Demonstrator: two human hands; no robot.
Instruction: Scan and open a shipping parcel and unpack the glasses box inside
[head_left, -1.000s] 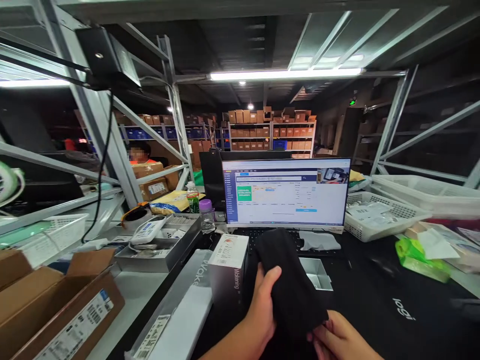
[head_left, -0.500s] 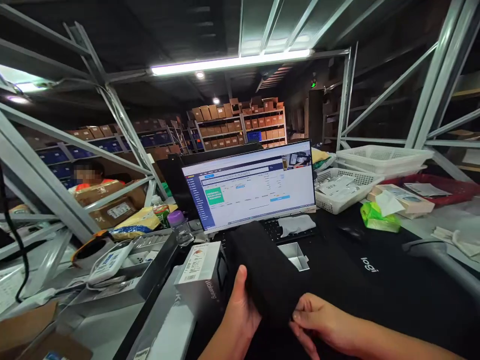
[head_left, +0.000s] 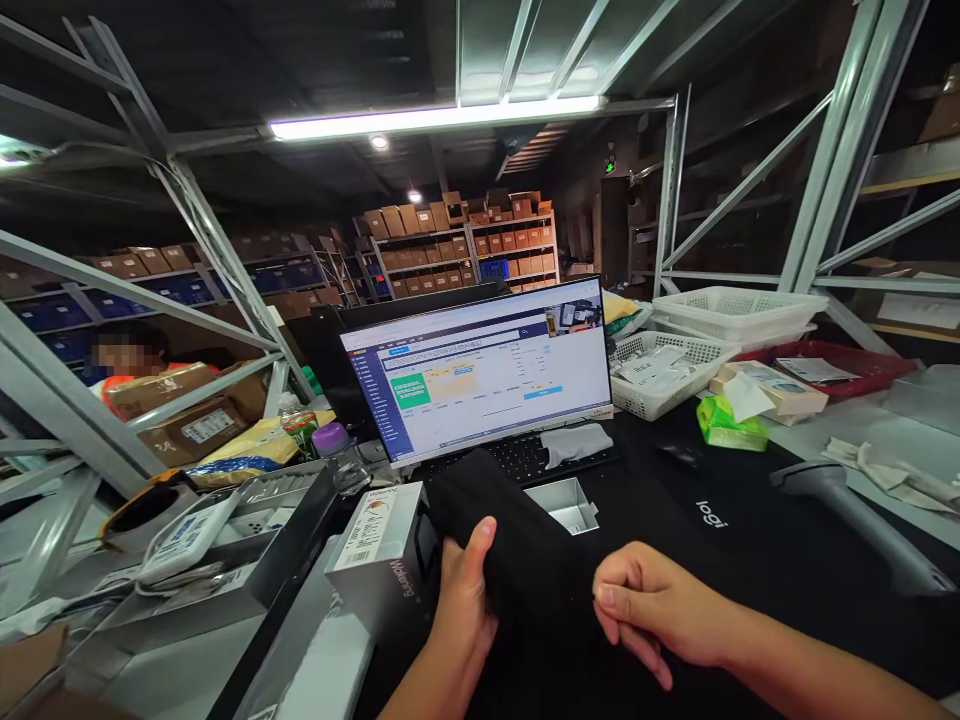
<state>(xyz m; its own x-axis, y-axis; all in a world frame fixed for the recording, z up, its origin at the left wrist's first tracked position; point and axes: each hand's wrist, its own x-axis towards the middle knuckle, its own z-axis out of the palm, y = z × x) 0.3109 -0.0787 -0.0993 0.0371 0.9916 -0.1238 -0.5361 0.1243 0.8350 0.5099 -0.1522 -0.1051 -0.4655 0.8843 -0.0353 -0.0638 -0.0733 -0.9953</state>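
Note:
A soft black item, seemingly a fabric pouch [head_left: 510,530], leans upright over the dark mat. My left hand [head_left: 465,585] is wrapped round its left side, with the thumb pointing up. To the right, my right hand [head_left: 656,605] has thumb and index finger pinched together near the pouch's lower right edge. Whether a thin bit of fabric or cord lies in that pinch is too dark to tell. Close to my left hand stands a grey "Wakening" box [head_left: 386,550]. Just behind the pouch is a small open silver-lined box [head_left: 576,505].
A monitor [head_left: 487,380] and a keyboard [head_left: 517,458] stand behind the pouch. White baskets [head_left: 667,375], a green packet [head_left: 731,425] and a grey barcode scanner [head_left: 855,520] are on the right. A grey tray [head_left: 277,560] with cables lies left. Another person sits beyond cardboard boxes [head_left: 191,430].
My right hand has drawn off slightly to the right from the pouch's lower edge. The pouch tilts more to the left in my left hand. The whole view has shifted slightly.

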